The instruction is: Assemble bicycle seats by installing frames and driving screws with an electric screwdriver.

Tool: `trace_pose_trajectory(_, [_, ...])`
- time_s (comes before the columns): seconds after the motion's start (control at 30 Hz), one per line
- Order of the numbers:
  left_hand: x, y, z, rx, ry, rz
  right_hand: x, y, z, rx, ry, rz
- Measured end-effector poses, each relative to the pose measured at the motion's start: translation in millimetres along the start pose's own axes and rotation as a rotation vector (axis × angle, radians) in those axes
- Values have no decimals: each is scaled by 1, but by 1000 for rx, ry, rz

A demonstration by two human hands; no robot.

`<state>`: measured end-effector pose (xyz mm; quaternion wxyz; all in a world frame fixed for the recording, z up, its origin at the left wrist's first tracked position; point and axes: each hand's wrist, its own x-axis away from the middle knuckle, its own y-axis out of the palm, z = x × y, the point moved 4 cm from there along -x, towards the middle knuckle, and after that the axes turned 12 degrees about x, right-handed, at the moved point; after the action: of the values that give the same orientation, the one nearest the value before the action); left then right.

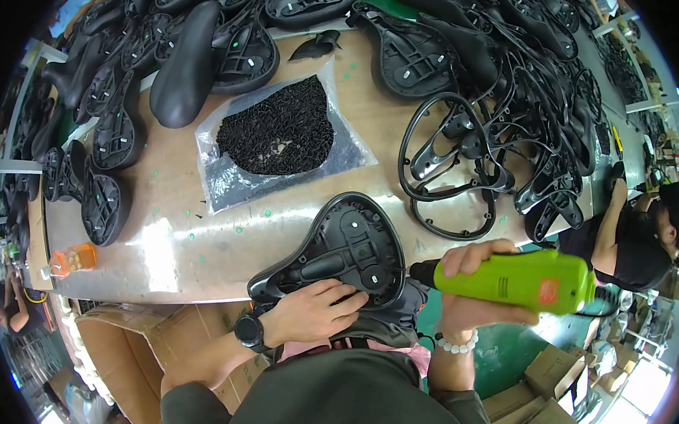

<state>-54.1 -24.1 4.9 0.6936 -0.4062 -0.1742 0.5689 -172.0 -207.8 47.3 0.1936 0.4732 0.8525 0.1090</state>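
A black bicycle saddle [349, 243] lies upside down at the near edge of the workbench [177, 234]. My left hand [315, 310], with a black watch on the wrist, presses flat on its rear edge. My right hand [470, 284], wearing a white bead bracelet, grips a bright green electric screwdriver [528, 279]. The tool lies level, its black tip pointing left and nearly touching the saddle's right side.
A clear bag of small black screws [278, 136] lies open behind the saddle. Heaps of black saddles [186, 58] and black frames [465, 157] fill the bench's back and right. An orange bottle [72, 259] stands at left. Cardboard boxes [117, 346] sit below. Another person [645, 243] works at right.
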Motion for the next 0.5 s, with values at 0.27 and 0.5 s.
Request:
trace_pose_trajectory(0.27, [2,6,1,-98,95,204,0,-5,11,-84,81,100])
trace_pose_trajectory(0.5, [1,4,2,-69,100,230,8,21,-1,26,36,-220])
